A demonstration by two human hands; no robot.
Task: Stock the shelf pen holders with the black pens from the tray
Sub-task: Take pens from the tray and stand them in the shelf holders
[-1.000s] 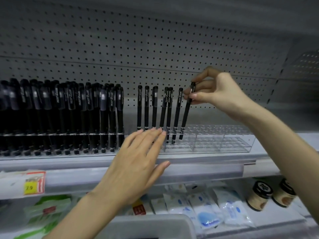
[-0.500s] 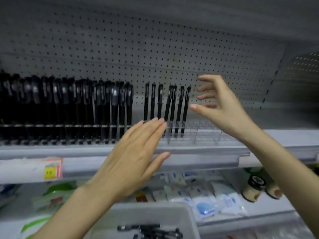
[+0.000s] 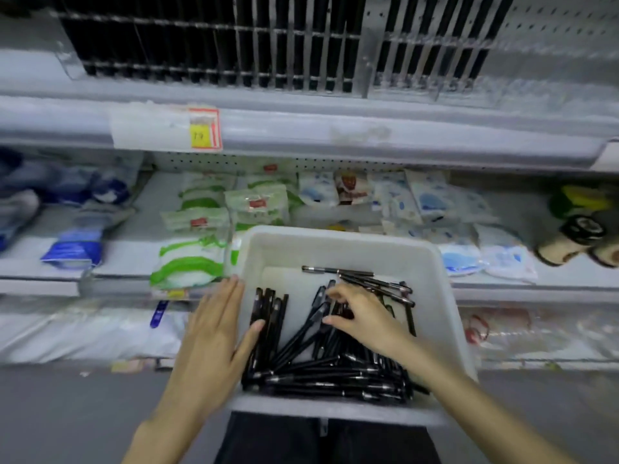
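In the tray [image 3: 338, 236], right hand [image 3: 365, 316], lowered from shelf [image 3: 301, 128], fingers [image 3: 339, 290] clamped on black pens [image 3: 271, 323]; left hand [image 3: 214, 336] flat.

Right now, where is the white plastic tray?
The white plastic tray sits bottom centre in the head view, in front of the lower shelf of packets. The left hand lies flat on its left rim; the right hand reaches among its black pens.

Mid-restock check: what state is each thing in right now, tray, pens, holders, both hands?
Tray: part full.
Pens: loose heap lying in it.
Left hand: flat, fingers straight, on the tray's left rim.
Right hand: in the tray, fingers bent onto the heap; grip unclear.
Left holder: packed full.
Right holder: partly filled, right end empty.
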